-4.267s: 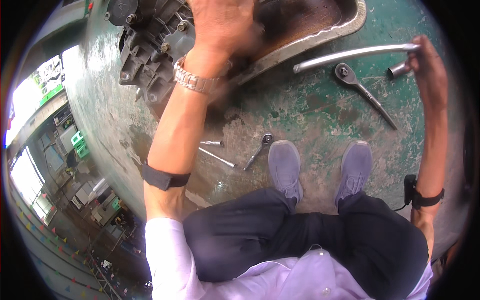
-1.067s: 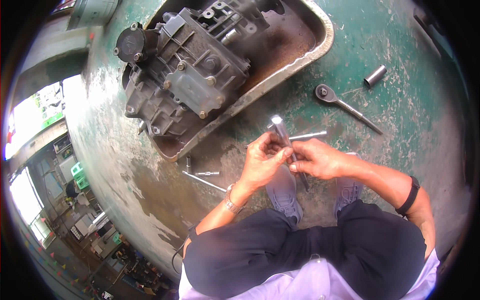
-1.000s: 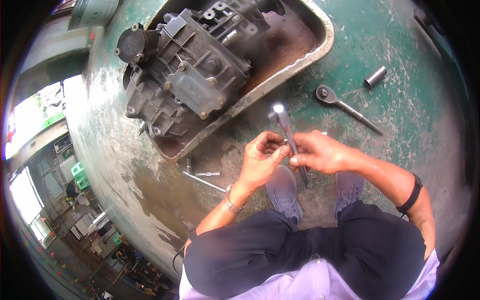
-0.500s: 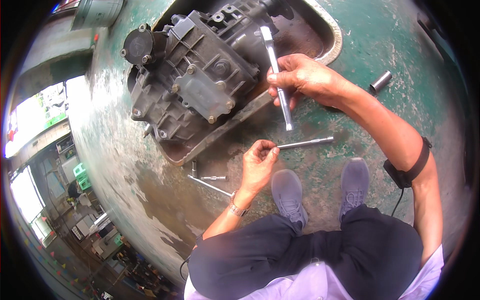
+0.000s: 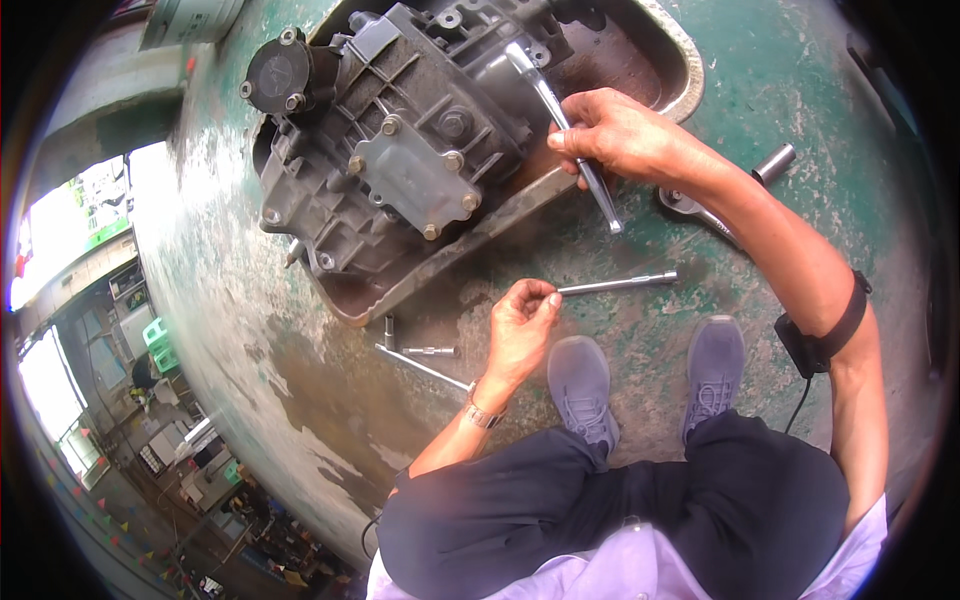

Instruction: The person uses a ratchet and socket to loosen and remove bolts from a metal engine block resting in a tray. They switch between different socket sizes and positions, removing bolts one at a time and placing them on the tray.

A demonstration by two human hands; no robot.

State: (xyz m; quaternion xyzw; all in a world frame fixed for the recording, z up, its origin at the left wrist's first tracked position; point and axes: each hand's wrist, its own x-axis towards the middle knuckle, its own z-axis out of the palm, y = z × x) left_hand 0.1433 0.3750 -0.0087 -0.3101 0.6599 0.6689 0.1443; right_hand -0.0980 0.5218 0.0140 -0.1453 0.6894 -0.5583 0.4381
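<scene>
My right hand (image 5: 622, 137) is closed around a chrome breaker bar (image 5: 602, 202), holding it at a slant with its wider head over the edge of a gearbox (image 5: 345, 135). Whether that head touches the metal I cannot tell. Lower down, my left hand (image 5: 520, 338) pinches one end of a thin chrome extension bar (image 5: 622, 283), which points right above my shoes. On the gearbox's near face a flat cover plate (image 5: 415, 185) is held by several bolts (image 5: 431, 232). The gearbox lies in a shallow metal tray (image 5: 692, 72).
Left of my left hand, a chrome rod (image 5: 425, 368), a short extension (image 5: 430, 351) and a small upright socket (image 5: 389, 332) are on the worn green floor. Partly under my right forearm lies a ratchet (image 5: 680, 202), beside a long socket (image 5: 774, 164). A bucket (image 5: 190, 22) stands far left.
My right hand has shifted slightly up and right, and the breaker bar's lower end has swung right. The ratchet now shows below my forearm. My left hand keeps its pinch on the extension bar.
</scene>
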